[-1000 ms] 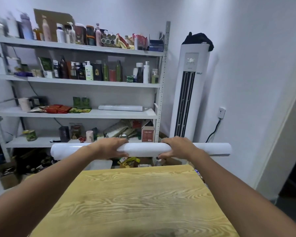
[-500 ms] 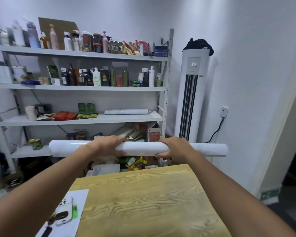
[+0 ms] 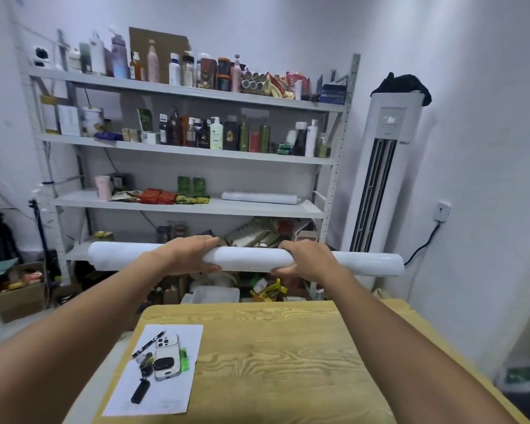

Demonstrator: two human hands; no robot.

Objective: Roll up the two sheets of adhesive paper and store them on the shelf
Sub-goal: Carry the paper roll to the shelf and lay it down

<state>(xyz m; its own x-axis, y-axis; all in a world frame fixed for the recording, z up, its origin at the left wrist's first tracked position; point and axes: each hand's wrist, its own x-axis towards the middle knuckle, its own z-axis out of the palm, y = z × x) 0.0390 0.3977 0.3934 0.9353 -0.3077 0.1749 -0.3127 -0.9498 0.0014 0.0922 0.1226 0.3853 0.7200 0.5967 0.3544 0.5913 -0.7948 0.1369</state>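
No text can be read with certainty. Display panel of the white tower air conditioner, upper right of frame: two lit digits, blurred, value undetermined. Labels on the bottles along the shelf, upper centre: print present, too small to read. Paper sheet on the table, lower left: faint print, illegible.

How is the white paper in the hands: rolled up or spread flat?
Rolled up. The paper is one long white tube, gripped level by the left hand and the right hand.
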